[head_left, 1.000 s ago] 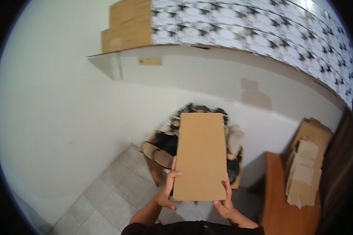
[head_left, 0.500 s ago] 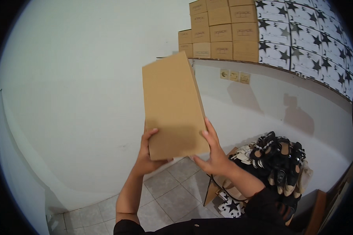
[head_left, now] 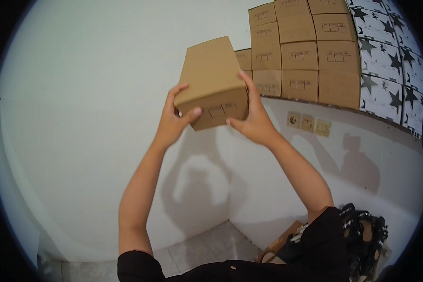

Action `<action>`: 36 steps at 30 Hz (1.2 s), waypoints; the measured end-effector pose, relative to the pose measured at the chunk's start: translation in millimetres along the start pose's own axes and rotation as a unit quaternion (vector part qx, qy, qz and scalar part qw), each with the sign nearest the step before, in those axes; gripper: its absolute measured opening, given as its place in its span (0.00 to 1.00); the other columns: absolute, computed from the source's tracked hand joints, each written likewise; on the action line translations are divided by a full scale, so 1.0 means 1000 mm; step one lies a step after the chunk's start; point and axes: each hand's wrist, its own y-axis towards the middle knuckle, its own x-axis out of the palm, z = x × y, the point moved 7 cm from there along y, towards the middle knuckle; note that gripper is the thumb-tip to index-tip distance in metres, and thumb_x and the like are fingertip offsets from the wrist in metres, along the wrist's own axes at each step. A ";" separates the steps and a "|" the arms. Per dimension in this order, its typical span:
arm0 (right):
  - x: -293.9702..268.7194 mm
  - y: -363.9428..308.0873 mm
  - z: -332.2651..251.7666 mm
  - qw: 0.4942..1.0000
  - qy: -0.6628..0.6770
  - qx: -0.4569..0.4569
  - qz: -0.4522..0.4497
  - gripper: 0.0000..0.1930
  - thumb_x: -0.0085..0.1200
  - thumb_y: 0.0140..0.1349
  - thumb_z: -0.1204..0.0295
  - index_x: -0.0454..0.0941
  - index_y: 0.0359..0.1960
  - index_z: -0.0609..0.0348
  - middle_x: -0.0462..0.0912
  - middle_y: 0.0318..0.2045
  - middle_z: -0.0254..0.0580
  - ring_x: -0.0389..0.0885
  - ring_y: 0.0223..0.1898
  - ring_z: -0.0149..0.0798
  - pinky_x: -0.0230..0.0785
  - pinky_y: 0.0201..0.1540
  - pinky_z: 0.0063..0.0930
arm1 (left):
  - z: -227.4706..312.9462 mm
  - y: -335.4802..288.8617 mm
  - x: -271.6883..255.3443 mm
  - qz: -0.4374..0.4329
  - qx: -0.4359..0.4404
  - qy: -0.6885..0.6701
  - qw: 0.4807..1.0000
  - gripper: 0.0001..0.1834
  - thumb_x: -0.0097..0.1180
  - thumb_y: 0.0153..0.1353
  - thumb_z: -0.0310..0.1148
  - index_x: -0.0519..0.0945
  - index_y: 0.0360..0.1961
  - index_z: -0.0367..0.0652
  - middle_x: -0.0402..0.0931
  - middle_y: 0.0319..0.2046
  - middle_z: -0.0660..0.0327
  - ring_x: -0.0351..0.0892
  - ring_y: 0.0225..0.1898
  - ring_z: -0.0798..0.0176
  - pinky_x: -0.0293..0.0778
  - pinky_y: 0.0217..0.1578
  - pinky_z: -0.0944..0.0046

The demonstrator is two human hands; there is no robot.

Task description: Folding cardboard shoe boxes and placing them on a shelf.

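One closed box (head_left: 210,68), smooth brown cardboard, oblong, upper centre of frame, between two bare hands. Left hand (head_left: 175,115) grips its left side, thumb on the near end face; right hand (head_left: 257,113) clasps the right side, thumb by the lower edge. Upper right: stacked plain cardboard boxes (head_left: 299,56), white star-patterned cartons (head_left: 381,97). Below, three square wall plates (head_left: 307,123). Lower right: heaped black shoes (head_left: 365,232).

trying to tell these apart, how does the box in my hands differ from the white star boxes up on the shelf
The held box is brown, while the star boxes are white with dark stars. The held box is gripped between the left hand and right hand; the star boxes sit stacked on the shelf. Both have dark printing on a face toward the camera.
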 end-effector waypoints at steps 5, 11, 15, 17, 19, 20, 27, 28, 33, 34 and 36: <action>-0.020 0.091 0.062 0.998 -0.015 -0.043 0.034 0.50 0.59 0.42 0.82 0.43 0.67 0.46 0.52 0.63 0.48 0.51 0.65 0.50 0.51 0.64 0.41 | -0.030 0.112 0.000 0.050 0.064 0.010 0.997 0.35 0.56 0.59 0.45 0.55 0.62 0.43 0.65 0.52 0.56 0.64 0.55 0.62 0.64 0.53 0.63; -0.018 0.146 0.109 0.988 -0.117 -0.096 0.028 0.52 0.60 0.44 0.78 0.37 0.68 0.45 0.49 0.64 0.52 0.48 0.67 0.51 0.50 0.65 0.41 | -0.087 0.200 -0.005 0.120 0.102 -0.103 0.982 0.40 0.54 0.59 0.51 0.51 0.63 0.42 0.67 0.50 0.50 0.67 0.52 0.58 0.66 0.51 0.61; -0.008 0.155 0.135 0.969 -0.217 -0.111 0.046 0.46 0.58 0.50 0.76 0.42 0.67 0.41 0.51 0.64 0.56 0.49 0.66 0.55 0.52 0.64 0.43 | -0.119 0.235 -0.005 0.095 0.130 -0.203 0.966 0.43 0.56 0.55 0.49 0.47 0.63 0.43 0.65 0.48 0.51 0.67 0.51 0.57 0.66 0.49 0.61; -0.002 0.157 0.150 0.953 -0.269 -0.136 0.040 0.47 0.58 0.51 0.75 0.39 0.67 0.35 0.44 0.65 0.62 0.45 0.66 0.62 0.53 0.63 0.46 | -0.138 0.251 -0.001 0.065 0.154 -0.220 0.961 0.46 0.58 0.51 0.48 0.42 0.62 0.45 0.61 0.51 0.48 0.67 0.51 0.56 0.66 0.50 0.60; 0.001 0.164 0.149 0.932 -0.301 -0.184 0.083 0.32 0.53 0.56 0.74 0.55 0.63 0.44 0.54 0.63 0.59 0.55 0.63 0.58 0.56 0.61 0.48 | -0.157 0.271 -0.004 0.096 0.167 -0.239 0.952 0.43 0.58 0.52 0.47 0.46 0.60 0.44 0.62 0.50 0.48 0.66 0.51 0.56 0.66 0.49 0.61; 0.005 0.170 0.154 0.929 -0.314 -0.178 0.080 0.32 0.53 0.56 0.74 0.55 0.63 0.44 0.54 0.63 0.59 0.55 0.63 0.58 0.56 0.61 0.48 | -0.169 0.281 -0.007 0.131 0.174 -0.244 0.945 0.40 0.59 0.53 0.47 0.51 0.59 0.43 0.63 0.50 0.49 0.65 0.51 0.57 0.66 0.48 0.61; 0.027 0.201 0.189 0.832 -0.492 -0.235 0.106 0.23 0.50 0.57 0.75 0.64 0.57 0.56 0.68 0.53 0.59 0.63 0.57 0.60 0.56 0.59 0.44 | -0.238 0.339 0.018 0.257 0.192 -0.087 0.943 0.33 0.47 0.59 0.57 0.64 0.55 0.42 0.70 0.48 0.49 0.70 0.50 0.53 0.67 0.48 0.60; 0.025 0.205 0.204 0.816 -0.527 -0.209 0.110 0.23 0.49 0.58 0.73 0.64 0.57 0.57 0.69 0.52 0.59 0.64 0.57 0.59 0.56 0.59 0.41 | -0.249 0.348 0.033 0.231 0.205 -0.047 0.950 0.32 0.43 0.62 0.57 0.64 0.56 0.42 0.69 0.52 0.50 0.69 0.53 0.51 0.67 0.49 0.59; 0.016 0.199 0.280 0.730 -0.672 -0.111 0.062 0.15 0.45 0.62 0.66 0.72 0.50 0.52 0.72 0.52 0.49 0.69 0.55 0.47 0.57 0.56 0.57 | -0.285 0.343 0.135 0.102 0.259 0.183 0.943 0.27 0.32 0.67 0.49 0.56 0.65 0.50 0.50 0.66 0.57 0.46 0.67 0.51 0.43 0.58 0.28; 0.020 0.195 0.290 0.616 -0.778 -0.102 0.065 0.15 0.42 0.63 0.63 0.76 0.46 0.54 0.76 0.48 0.46 0.72 0.53 0.43 0.57 0.55 0.60 | -0.289 0.338 0.139 0.092 0.283 0.144 0.944 0.28 0.30 0.67 0.49 0.55 0.65 0.49 0.49 0.67 0.58 0.45 0.68 0.53 0.42 0.59 0.29; 0.029 0.194 0.298 0.570 -0.807 -0.138 0.064 0.16 0.40 0.63 0.61 0.77 0.43 0.54 0.77 0.46 0.45 0.74 0.50 0.43 0.56 0.54 0.62 | -0.297 0.342 0.138 0.063 0.275 0.124 0.951 0.28 0.29 0.68 0.50 0.54 0.66 0.50 0.48 0.67 0.60 0.42 0.69 0.55 0.36 0.61 0.32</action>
